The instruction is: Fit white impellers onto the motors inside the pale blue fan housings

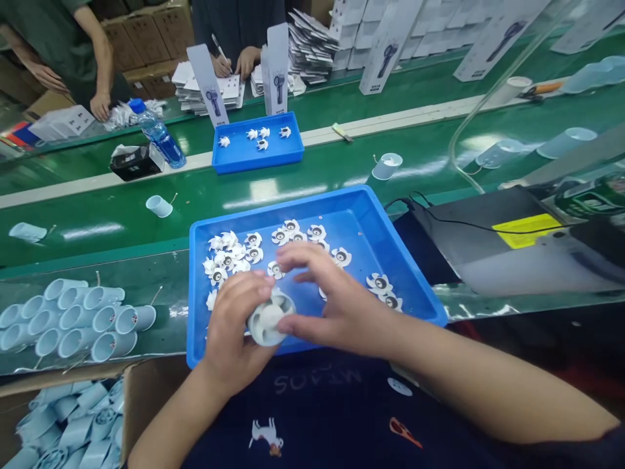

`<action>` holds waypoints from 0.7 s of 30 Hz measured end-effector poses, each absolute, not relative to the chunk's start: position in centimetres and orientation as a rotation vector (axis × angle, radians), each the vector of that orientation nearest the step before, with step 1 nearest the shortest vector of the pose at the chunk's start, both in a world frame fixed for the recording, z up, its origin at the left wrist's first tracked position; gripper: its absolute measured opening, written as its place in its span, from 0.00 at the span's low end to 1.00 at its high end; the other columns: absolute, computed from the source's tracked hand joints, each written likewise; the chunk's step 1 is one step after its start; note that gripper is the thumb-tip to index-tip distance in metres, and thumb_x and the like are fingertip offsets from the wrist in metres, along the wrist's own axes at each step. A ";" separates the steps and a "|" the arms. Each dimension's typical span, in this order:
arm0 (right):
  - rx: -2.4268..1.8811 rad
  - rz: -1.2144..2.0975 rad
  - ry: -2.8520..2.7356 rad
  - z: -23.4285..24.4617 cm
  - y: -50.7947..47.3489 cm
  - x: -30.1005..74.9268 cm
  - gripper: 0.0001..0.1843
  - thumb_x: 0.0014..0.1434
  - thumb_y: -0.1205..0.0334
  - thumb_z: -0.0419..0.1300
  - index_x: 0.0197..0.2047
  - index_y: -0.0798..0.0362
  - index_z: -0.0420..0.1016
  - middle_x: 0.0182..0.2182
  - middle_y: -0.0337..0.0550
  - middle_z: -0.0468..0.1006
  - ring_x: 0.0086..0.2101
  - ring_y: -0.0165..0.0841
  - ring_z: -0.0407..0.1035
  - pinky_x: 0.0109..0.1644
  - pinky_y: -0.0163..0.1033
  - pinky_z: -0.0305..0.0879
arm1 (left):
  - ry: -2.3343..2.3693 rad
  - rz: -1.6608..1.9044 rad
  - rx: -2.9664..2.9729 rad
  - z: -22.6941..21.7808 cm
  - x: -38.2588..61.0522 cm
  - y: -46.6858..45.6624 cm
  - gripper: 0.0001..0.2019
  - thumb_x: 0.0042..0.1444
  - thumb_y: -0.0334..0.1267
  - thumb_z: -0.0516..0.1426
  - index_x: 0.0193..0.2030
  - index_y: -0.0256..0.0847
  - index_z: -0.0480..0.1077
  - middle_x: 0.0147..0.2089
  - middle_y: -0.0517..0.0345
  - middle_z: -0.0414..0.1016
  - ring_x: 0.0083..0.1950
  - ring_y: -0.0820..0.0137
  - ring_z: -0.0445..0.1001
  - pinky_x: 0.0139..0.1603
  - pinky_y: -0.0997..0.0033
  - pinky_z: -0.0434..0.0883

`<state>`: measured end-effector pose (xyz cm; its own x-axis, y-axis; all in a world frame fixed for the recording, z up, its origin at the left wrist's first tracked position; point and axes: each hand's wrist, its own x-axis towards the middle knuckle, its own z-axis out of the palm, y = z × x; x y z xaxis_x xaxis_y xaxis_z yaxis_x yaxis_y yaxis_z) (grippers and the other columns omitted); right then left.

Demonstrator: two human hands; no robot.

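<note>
My left hand is closed around a light blue fan housing, its round mouth turned up toward me. Inside that mouth sits a white fan impeller. The thumb of my right hand is at the impeller's edge, while its fingers are curved and apart above the housing. Beneath both hands lies a large blue tray with many loose white impellers in it, mostly on its left and middle. My hands and forearms hide part of the tray's near side.
Rows of light blue housings lie at left, above a cardboard box of more housings. Several housings rest on the green belt. A smaller blue tray, a bottle and two people working stand beyond. A dark machine is at right.
</note>
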<state>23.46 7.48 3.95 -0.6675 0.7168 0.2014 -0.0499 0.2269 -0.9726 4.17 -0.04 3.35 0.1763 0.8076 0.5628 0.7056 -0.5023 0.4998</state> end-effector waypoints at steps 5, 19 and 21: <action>-0.337 2.222 -1.357 2.5 6.2 22.0 0.40 0.59 0.52 0.70 0.69 0.48 0.59 0.64 0.50 0.67 0.61 0.37 0.66 0.63 0.40 0.65 | 1.545 1.406 2.415 1.7 4.5 -0.2 0.18 0.63 0.44 0.60 0.56 0.56 0.58 0.46 0.58 0.78 0.56 0.60 0.78 0.68 0.41 0.65; -0.889 1.817 -1.569 1.2 11.3 21.1 0.44 0.63 0.35 0.56 0.73 0.49 0.50 0.70 0.58 0.58 0.66 0.45 0.59 0.70 0.56 0.56 | 1.903 0.888 2.416 3.7 1.2 8.0 0.24 0.56 0.42 0.65 0.59 0.48 0.67 0.60 0.45 0.66 0.64 0.51 0.66 0.68 0.39 0.60; -1.091 1.684 -1.533 1.2 14.6 21.1 0.34 0.65 0.41 0.53 0.68 0.50 0.58 0.65 0.55 0.65 0.61 0.42 0.65 0.66 0.54 0.60 | 2.065 0.778 2.172 3.5 -1.5 13.3 0.28 0.52 0.44 0.68 0.59 0.44 0.68 0.58 0.45 0.67 0.62 0.51 0.68 0.65 0.43 0.65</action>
